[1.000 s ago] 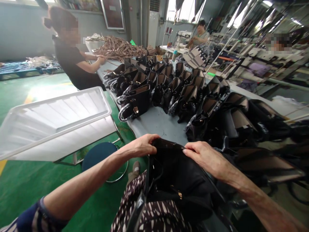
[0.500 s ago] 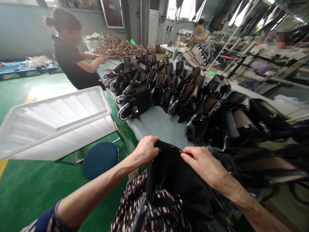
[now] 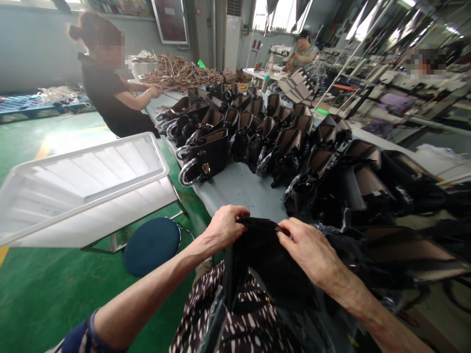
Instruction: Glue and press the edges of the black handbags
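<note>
- Two hands, the left hand (image 3: 225, 227) and right hand (image 3: 307, 246), pinch the rim of one black bag (image 3: 274, 267), hanging just below the grip before patterned clothing (image 3: 235, 328)
- Beyond the grip, more bags (image 3: 213, 164) crowd a table (image 3: 241, 186), overlapping too much to count
- Left of it, one blue stool (image 3: 152, 246), one white tub (image 3: 110, 169)
- Farther off, three people (image 3: 106, 95)

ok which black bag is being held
The black bag over the patterned clothing: left hand and right hand both pinch its top edge, while the bags on the table are unheld.
</note>
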A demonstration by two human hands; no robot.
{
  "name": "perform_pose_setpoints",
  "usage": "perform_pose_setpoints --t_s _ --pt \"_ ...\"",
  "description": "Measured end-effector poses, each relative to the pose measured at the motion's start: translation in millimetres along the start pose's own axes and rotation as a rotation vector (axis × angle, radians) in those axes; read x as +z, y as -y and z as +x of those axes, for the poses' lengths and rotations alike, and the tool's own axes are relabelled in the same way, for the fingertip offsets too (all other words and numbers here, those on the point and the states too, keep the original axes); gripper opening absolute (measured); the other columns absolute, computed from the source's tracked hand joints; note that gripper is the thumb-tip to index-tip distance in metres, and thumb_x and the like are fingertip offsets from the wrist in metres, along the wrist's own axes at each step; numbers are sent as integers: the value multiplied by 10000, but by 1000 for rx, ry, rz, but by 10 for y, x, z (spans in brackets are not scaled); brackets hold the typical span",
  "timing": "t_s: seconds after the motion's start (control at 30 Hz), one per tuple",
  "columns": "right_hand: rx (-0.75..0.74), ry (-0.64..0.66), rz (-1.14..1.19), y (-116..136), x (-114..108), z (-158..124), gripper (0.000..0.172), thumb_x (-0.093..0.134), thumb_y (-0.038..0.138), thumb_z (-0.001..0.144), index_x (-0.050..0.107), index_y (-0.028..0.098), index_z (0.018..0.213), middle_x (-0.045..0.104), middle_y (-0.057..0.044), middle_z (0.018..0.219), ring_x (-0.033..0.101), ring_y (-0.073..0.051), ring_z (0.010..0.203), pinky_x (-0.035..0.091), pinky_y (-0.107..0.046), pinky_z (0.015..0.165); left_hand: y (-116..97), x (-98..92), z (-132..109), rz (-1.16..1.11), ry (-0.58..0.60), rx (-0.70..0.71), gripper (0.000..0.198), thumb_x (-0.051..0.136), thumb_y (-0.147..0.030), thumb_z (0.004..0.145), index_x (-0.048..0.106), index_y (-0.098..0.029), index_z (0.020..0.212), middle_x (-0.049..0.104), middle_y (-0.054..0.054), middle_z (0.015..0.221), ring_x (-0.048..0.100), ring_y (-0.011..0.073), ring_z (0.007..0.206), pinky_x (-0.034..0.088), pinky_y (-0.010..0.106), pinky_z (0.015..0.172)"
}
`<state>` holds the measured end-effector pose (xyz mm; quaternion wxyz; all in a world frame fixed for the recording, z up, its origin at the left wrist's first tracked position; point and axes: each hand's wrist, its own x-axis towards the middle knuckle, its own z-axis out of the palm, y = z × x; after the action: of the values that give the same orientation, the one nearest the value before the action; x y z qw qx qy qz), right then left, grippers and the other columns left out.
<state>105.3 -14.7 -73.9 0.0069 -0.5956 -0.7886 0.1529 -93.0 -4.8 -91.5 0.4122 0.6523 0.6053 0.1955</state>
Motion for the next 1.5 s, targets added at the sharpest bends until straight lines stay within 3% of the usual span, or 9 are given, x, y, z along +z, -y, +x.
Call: perform_pose_setpoints --t_s 0.17,0.37,0.47,0.6,0.7,0.8,0.93,1.17,1.5 --pt "-20 -82 110 -41 92 0 250 420 211 860 589 203 1045 593 -47 971 594 -175 778 412 -297 704 -28 16 -41 40 -4 68 190 518 -180 685 690 -161 765 568 -10 614 459 121 585 337 210 522" --pt "-54 -142 255 -55 173 -32 271 430 195 859 576 193 1088 592 -55 1013 595 -188 857 452 -300 755 -9 101 -89 39 -45 67 222 495 -200 761 693 -170 858 621 5 663 519 136 621 391 222 569" --pt "-85 -171 290 -70 228 -45 257 436 199 867 565 198 1090 592 -62 1034 596 -196 881 458 -311 788 30 143 -99 15 -132 127 257 530 -187 763 659 -171 985 674 36 862 591 168 784 458 257 714" --pt "-130 -194 313 -94 255 -44 233 434 205 875 557 200 1073 594 -73 1022 592 -206 902 460 -323 799 65 147 -118 41 -174 403 395 520 -106 774 556 -204 1155 541 71 1248 519 185 1112 416 308 957" --pt "-132 -191 325 -104 241 -40 229 432 200 873 562 194 1062 596 -74 1005 592 -204 885 462 -325 790 76 137 -124 99 -106 501 350 455 -72 809 575 -216 1105 467 78 1307 553 153 1046 450 284 913" --pt "-117 -203 327 -105 225 -39 224 450 206 861 574 202 1048 604 -67 982 593 -198 869 468 -309 760 71 136 -121 144 -89 514 302 425 -64 824 603 -207 1021 458 79 1296 594 113 894 484 245 812" --pt "-93 -202 350 -94 207 -40 199 478 202 848 592 206 1012 610 -54 946 589 -184 828 462 -284 719 16 130 -123 236 -106 506 204 418 -154 882 606 -198 948 530 74 1215 599 118 866 487 234 769" --pt "-69 -184 380 -82 192 -36 157 506 215 864 621 199 969 602 -34 891 574 -166 768 440 -274 713 -87 158 -101 501 -97 480 241 359 -227 932 571 -159 841 623 42 837 572 141 752 465 245 698" --pt "-32 -189 260 -61 168 18 230 453 226 895 667 196 815 602 -30 762 579 -155 712 404 -252 679 -99 247 -74 618 -123 440 215 378 -232 927 556 -171 824 624 27 836 582 144 757 449 244 681"
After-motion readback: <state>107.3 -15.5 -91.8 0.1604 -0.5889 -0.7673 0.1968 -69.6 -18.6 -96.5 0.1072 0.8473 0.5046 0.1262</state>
